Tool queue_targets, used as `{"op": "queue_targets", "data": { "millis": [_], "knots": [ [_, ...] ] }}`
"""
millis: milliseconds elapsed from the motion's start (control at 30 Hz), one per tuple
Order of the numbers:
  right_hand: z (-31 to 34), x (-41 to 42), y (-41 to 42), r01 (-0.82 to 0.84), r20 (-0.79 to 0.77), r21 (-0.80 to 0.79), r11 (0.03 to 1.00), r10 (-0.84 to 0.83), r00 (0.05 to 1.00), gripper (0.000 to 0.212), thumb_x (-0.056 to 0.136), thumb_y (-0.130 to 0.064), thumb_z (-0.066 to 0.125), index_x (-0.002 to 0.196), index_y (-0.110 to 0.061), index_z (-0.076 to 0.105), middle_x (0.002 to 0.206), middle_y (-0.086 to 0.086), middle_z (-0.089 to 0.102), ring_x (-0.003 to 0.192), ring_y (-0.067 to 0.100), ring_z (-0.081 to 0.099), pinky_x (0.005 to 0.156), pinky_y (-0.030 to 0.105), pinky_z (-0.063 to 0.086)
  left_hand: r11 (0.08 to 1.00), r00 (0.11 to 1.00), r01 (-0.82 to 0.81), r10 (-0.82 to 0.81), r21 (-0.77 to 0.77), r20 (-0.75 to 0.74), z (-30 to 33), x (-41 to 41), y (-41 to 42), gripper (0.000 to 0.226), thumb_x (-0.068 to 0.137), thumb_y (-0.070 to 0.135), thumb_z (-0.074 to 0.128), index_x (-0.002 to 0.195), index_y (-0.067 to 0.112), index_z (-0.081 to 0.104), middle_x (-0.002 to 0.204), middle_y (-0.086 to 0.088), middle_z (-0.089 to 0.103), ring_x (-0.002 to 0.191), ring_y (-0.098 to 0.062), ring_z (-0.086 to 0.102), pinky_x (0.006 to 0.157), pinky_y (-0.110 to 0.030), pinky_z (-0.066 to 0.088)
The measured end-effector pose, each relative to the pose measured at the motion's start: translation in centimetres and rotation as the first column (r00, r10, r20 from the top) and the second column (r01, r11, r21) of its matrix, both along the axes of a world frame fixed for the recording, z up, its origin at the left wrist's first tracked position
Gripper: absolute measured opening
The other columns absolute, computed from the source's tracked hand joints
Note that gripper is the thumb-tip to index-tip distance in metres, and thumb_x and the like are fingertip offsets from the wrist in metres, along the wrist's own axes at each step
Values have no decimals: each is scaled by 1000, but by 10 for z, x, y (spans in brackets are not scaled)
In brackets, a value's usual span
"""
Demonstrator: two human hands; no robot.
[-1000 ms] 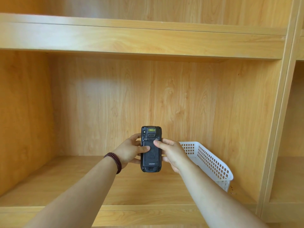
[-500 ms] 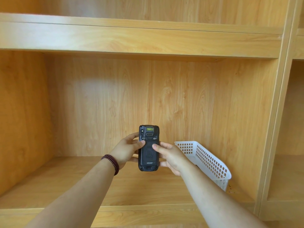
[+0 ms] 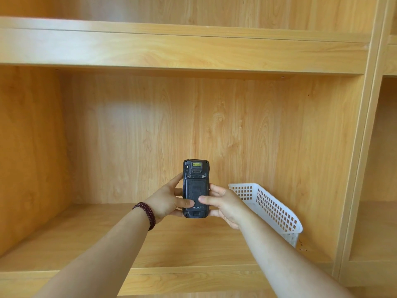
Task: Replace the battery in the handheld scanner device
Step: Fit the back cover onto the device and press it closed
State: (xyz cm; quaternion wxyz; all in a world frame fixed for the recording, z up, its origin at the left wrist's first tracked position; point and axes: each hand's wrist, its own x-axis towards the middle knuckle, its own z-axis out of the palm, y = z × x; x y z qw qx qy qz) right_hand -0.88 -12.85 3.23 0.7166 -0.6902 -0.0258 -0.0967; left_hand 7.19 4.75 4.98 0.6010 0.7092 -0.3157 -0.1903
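A black handheld scanner point(image 3: 195, 183) is held upright in front of a wooden shelf bay, its back facing me with the battery cover in place. My left hand point(image 3: 165, 201) grips its left edge, thumb pressed low on the cover. My right hand point(image 3: 225, 204) grips the right edge, its thumb also low on the cover beside the left thumb. A dark red bead bracelet point(image 3: 146, 214) circles my left wrist. No loose battery is in sight.
A white perforated plastic basket point(image 3: 272, 209) stands on the shelf board point(image 3: 64, 239) at the right, behind my right forearm. A wooden upright point(image 3: 361, 158) borders the bay on the right, and another shelf point(image 3: 171, 50) runs overhead.
Both thumbs have slid down the back cover from its upper part to near the bottom logo. The scanner has stayed upright in nearly the same place.
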Motion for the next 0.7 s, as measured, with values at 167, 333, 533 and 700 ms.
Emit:
{"op": "queue_targets", "data": {
  "millis": [167,333,533,700],
  "knots": [
    [-1,-2,0,18,-8,-65,998,-19,1000,45,82,8,70,104,-30,65,100,-3,77,96,20,74,80,39,61,1000,1000,-7,7,16,16,-3,-3,2,96,79,-2,74,147,45,26,126,-5,64,98,-24,72,74,-40,60],
    [-1,-3,3,13,-35,-59,998,-15,999,36,84,-1,71,111,-25,67,107,2,76,101,21,72,83,41,60,999,999,-40,40,-16,-3,-4,-8,2,55,93,27,62,140,38,37,112,-4,73,93,-29,73,74,-45,60],
    [7,-1,9,163,-59,-39,986,-165,985,33,95,-26,63,120,-5,66,109,11,74,96,24,72,75,45,62,995,995,-94,93,-34,-19,0,-16,2,37,95,24,60,129,31,47,107,-8,73,87,-34,73,71,-51,60],
    [5,-3,10,155,-68,-39,987,-158,985,35,92,-31,66,118,-7,68,110,9,74,101,26,71,77,48,62,989,988,-146,145,-19,-55,4,-22,2,29,97,36,52,124,25,52,115,-11,66,89,-33,73,69,-52,61]
  ]
}}
